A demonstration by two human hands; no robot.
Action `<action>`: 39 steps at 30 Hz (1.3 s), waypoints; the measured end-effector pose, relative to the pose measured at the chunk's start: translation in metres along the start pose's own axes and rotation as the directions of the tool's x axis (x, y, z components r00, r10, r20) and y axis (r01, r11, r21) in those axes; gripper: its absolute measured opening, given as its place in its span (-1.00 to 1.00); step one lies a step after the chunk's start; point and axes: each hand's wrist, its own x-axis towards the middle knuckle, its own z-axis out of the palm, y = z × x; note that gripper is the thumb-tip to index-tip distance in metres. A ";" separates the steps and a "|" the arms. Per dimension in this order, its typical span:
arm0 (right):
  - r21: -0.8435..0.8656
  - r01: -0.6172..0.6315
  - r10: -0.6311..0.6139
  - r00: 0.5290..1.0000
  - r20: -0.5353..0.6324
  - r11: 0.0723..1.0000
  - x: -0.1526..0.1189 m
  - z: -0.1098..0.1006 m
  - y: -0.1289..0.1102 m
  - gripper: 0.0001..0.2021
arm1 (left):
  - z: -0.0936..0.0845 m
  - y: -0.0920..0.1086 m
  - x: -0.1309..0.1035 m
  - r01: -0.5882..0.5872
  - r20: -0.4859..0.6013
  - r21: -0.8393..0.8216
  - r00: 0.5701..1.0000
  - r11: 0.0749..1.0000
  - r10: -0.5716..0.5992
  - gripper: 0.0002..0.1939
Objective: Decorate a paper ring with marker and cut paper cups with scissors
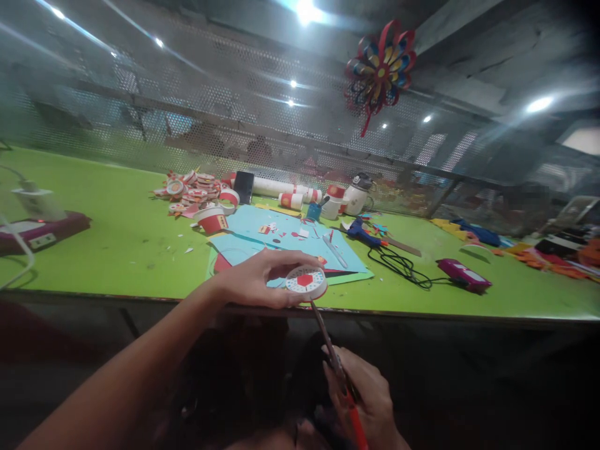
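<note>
My left hand (265,278) grips a small round white piece (305,282) by its edges; its face has a red centre and a ring of small blue dots. Below and to the right, my right hand (365,390) is closed around scissors (335,365) with orange-red handles. The scissor tips point up and touch or nearly touch the lower rim of the round piece. Both hands are at the front edge of the green table (117,250), with light blue sheets (253,234) behind the left one.
A pile of red and white pieces (197,190) lies behind at the left, near a paper cup (212,220). Toward the right are a blue glue gun (363,232), its black cable and a purple power strip (464,275). Another purple strip (44,232) sits far left.
</note>
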 end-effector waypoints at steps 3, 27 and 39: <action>0.005 -0.008 0.008 1.000 0.011 1.000 0.000 0.001 0.000 -0.68 | 0.000 0.004 0.000 0.010 -0.007 0.023 1.000 1.000 -0.010 -0.49; 0.124 -0.217 0.187 0.959 0.211 0.968 -0.019 -0.013 0.003 -0.59 | -0.005 -0.008 -0.003 0.141 0.018 -0.250 0.990 0.958 -0.141 -0.37; 0.079 -0.247 0.218 0.937 0.274 0.966 -0.010 -0.024 -0.005 -0.62 | -0.007 -0.009 -0.006 0.083 0.058 -0.202 0.996 0.976 -0.072 -0.43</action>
